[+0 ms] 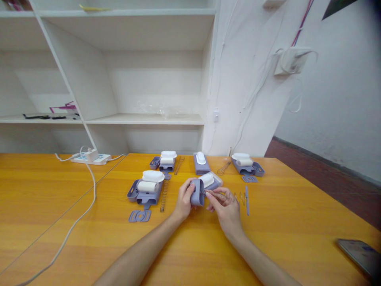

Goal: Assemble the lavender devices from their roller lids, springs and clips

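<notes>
Near the middle of the table my left hand (185, 200) grips a grey-purple plastic housing (197, 192), its hollow side turned right. Fingers of my right hand (226, 210) are closed on a thin metal coil spring (219, 191), with one end at the housing's opening. Whether that end is inside, I cannot tell. More wire coils (241, 198) show right of this hand, beside a thin grey-purple strip (247, 200); I cannot tell if they belong to the same spring. Just behind the housing lies a grey-purple part with a white piece (207, 180) on top.
Left stands a parts set with a white roll (148, 186), a loose spring (164, 196) and flat plates (139, 216). Similar sets (167, 161) (244, 163) sit farther back. A power strip (91, 157) trails a white cable (94, 186). A phone (358, 254) lies at right.
</notes>
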The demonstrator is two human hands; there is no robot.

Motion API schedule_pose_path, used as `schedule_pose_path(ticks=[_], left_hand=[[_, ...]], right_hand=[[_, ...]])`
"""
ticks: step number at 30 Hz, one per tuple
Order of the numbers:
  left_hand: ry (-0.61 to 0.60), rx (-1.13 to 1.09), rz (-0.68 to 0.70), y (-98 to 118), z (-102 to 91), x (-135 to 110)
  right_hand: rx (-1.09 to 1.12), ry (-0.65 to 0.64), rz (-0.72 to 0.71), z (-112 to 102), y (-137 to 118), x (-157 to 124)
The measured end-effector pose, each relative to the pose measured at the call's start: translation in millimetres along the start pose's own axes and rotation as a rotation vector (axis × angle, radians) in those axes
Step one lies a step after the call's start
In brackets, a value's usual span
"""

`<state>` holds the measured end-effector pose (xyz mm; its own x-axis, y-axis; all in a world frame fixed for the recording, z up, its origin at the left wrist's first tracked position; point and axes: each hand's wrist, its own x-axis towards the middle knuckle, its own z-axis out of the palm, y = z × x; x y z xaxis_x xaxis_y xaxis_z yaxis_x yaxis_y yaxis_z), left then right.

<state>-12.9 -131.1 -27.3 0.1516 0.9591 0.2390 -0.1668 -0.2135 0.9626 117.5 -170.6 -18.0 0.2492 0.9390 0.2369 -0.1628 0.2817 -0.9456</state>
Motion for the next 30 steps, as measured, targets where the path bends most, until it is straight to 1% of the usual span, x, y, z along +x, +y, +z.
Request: schedule_pose_path(ticks=[5,9,11,17,22,26,30], left_hand=[[-0.019,0.056,0.047,1.2,-0.8,-0.8],[-0.025,0.161,0.184,3.7,-0.7,-3.0],[-0.023,0.198,0.231,4.6,-0.5,-4.0],[-0.031,0.286,0.278,3.9,-0.6,-6.6],[-0.046,0.380,0.321,4.2,-0.9,-11.7],[-0.083,0.442,0.344,5.3,-2.1,-15.2],[-0.105,0.487,0.388,3.9,-3.7,-16.1]], right_hand=[[0.010,-0.001,0.021,0.3,2.2,0.0],[0.021,-0.024,0.059,-0.3,5.0,0.7],[0.000,-0.030,0.073,-1.1,6.1,1.2],[-0.134,-0.090,0.045,-3.4,6.4,2.9],[-0.078,-0.112,0.094,-2.3,2.6,1.2],[-0.072,-0.129,0.111,-1.5,2.7,-1.8],[-0.190,-0.149,0.092,-0.7,-1.1,-3.5]])
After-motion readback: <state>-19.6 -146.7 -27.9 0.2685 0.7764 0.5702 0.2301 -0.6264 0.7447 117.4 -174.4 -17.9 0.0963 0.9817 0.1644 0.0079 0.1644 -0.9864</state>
